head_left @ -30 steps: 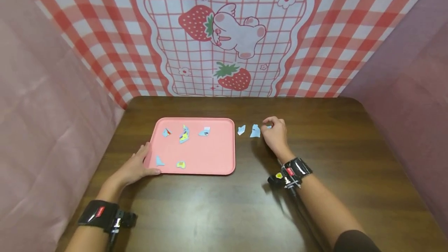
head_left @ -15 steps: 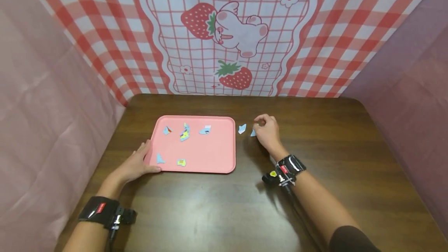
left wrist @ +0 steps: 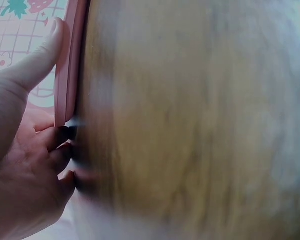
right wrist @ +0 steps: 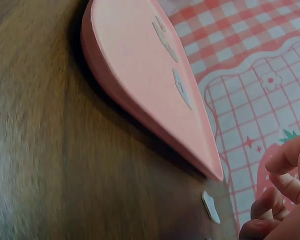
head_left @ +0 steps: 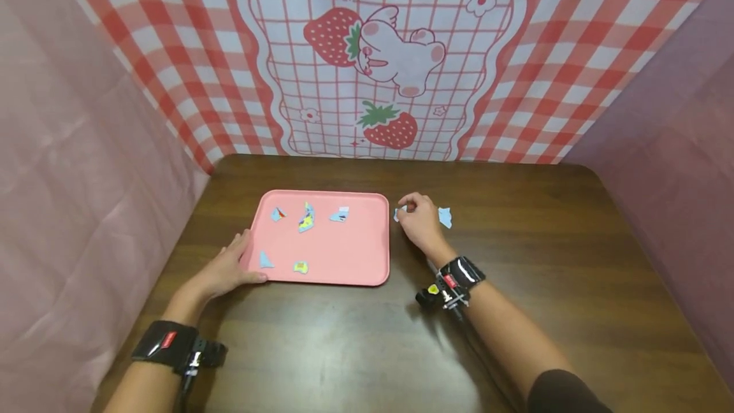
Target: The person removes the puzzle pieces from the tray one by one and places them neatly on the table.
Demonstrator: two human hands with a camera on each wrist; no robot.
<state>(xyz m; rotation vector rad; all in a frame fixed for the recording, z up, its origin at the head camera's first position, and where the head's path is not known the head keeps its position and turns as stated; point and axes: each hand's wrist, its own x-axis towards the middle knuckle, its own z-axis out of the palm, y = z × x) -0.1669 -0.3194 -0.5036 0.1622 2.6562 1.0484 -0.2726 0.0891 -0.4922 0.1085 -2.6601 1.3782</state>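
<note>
My left hand holds the near left corner of a pink tray, its thumb along the front rim and its fingers by the left side. Several flat, irregular printed pieces lie in the tray, among them a blue and yellow piece and a plain light-blue piece. Right of the tray, my right hand is over a small light-blue piece, which it partly covers. Its fingers are loosely bent; in the right wrist view nothing shows between them, and a pale piece lies apart on the table.
Another light-blue piece lies right of my right hand. The brown wooden table meets a strawberry-print cloth at its back edge. Pink cloth hangs on the left and more cloth on the right.
My right hand has moved left along the row of loose pieces toward the tray, uncovering the rightmost piece. My left hand stays at the tray's corner.
</note>
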